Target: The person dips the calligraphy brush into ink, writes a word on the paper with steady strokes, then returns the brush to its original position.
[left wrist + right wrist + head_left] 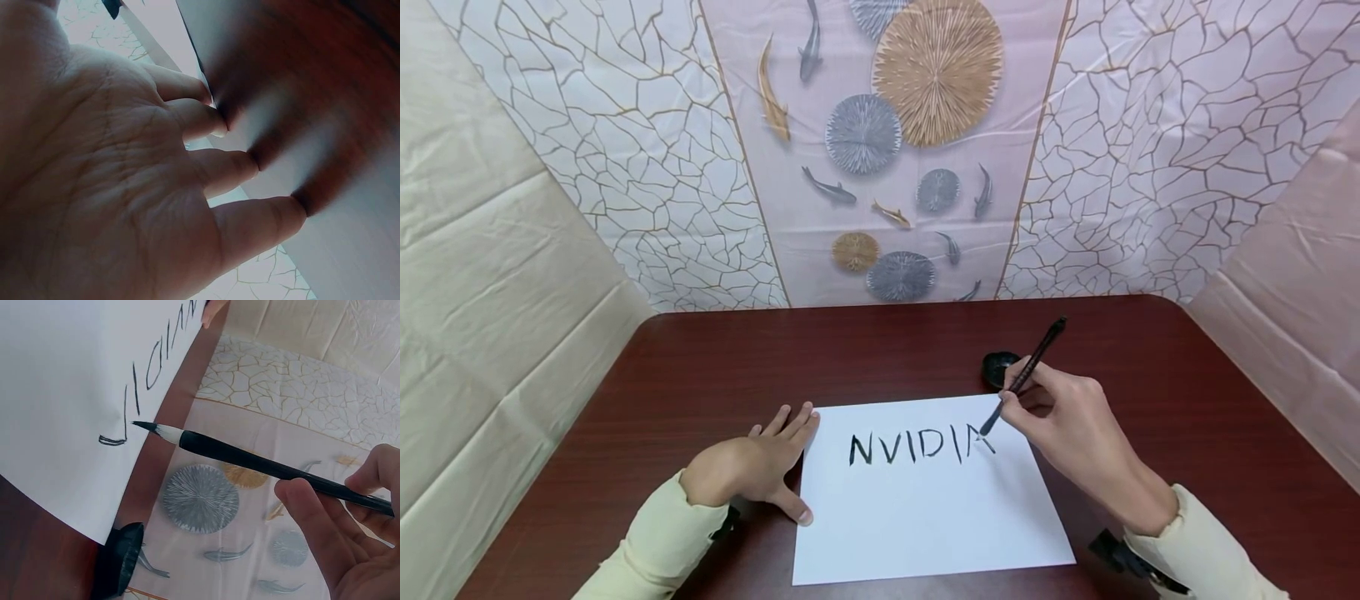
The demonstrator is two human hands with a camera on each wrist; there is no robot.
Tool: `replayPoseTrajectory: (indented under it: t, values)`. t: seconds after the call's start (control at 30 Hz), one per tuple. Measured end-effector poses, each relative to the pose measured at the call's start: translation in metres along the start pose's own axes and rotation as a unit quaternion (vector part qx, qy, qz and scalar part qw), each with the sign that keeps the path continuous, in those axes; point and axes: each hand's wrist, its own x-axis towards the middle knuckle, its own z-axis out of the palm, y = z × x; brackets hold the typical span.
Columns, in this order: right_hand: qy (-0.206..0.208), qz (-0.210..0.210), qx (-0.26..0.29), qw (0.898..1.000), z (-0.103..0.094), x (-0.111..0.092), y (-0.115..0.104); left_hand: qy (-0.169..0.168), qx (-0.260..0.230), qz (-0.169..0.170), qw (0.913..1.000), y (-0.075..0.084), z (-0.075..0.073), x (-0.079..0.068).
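Note:
A white sheet of paper (925, 525) lies on the table, bearing black brush letters (917, 446) that read "NVIDIA". My right hand (1082, 429) pinches a dark calligraphy brush (1037, 354) between thumb and fingers, tilted with its tip down at the last letter. In the right wrist view the brush (237, 461) shows white bristles with a black inked tip; whether it touches the paper, I cannot tell. My left hand (748, 467) rests at the sheet's left edge, fingers spread and straight. The left wrist view shows its palm (106, 169) and fingertips on the surface.
A small round black dish (997, 367) stands just beyond the paper's top right corner, partly behind my right hand. The dark red-brown table (737, 354) ends at a patterned cloth backdrop (895, 225), with pale cloth (512, 333) hanging along the sides.

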Motion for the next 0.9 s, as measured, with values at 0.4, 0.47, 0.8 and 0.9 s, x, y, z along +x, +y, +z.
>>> replayPoseTrajectory:
  t: [0.4, 0.47, 0.8, 0.9]
  values:
    - [-0.008, 0.011, 0.018, 1.000, 0.005, 0.001, 0.009, -0.003, 0.003, 0.001, 1.0000, 0.001, -0.002, -0.001]
    - [-0.008, 0.009, 0.018, 1.000, 0.006, 0.001, 0.011, -0.003, 0.002, 0.002, 1.0000, 0.001, -0.001, -0.001]
    - [-0.016, 0.019, 0.012, 1.000, 0.006, 0.003, 0.016, 0.001, 0.003, 0.003, 1.0000, 0.000, -0.001, -0.002]
    - [-0.018, 0.027, 0.009, 0.999, 0.005, 0.003, 0.017, 0.000, 0.003, 0.003, 1.0000, 0.000, -0.001, -0.002]
